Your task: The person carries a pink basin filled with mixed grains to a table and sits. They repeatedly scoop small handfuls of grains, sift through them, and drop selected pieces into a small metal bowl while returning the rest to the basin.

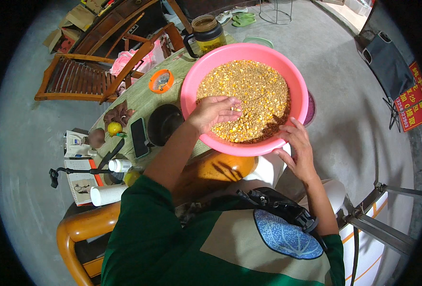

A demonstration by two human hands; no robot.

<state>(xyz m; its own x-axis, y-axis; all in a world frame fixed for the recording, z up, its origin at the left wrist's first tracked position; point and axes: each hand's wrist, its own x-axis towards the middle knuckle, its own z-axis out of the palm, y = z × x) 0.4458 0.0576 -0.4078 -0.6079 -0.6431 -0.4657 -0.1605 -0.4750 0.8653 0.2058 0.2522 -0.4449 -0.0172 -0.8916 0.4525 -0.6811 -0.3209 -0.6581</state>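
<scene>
A large pink plastic basin [298, 77] holds brown grains mixed with yellow and pale corn kernels [246, 82]. Over its left part is my left hand [219, 111], palm turned up, with a few pale kernels at its curled fingers. My right hand [295, 144] rests its fingers and thumb on the basin's near right rim. Left of the basin stands a dark round pot [165, 125] on the table with a green cover [139, 96].
A phone [139, 137], an orange ashtray [161, 81], a knife [112, 153], a yellow fruit [114, 128] and a white bottle [119, 165] lie left. A lidded jug [208, 34] stands behind the basin. Wooden chairs [75, 77] flank the table; a metal frame [382, 228] is at lower right.
</scene>
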